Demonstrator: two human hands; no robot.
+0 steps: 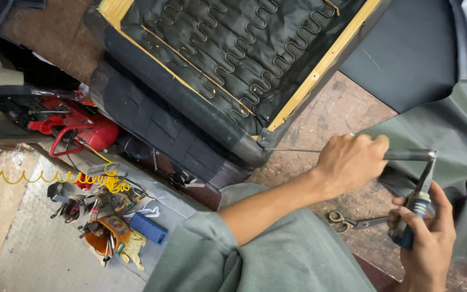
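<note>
Rough, worn wooden workbench (320, 116); matt grey cloth (449, 135); bare metal springs (233, 59) (frame edge pale wood).

so I count two hands, left (352, 161) and right (428, 238), one pair of pliers (414, 203), one scissors (352, 221), one sofa frame (228, 65), one red compressor (77, 127), one orange tool cup (109, 230).

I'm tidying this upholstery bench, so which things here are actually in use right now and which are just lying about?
In use:
- left hand gripping a long thin tool
- right hand holding pliers on that tool's end
- upturned seat frame with zigzag springs
- grey-green fabric

Lying about:
- scissors on the workbench
- red compressor
- yellow coiled hose
- orange tub of tools
- blue case
</note>
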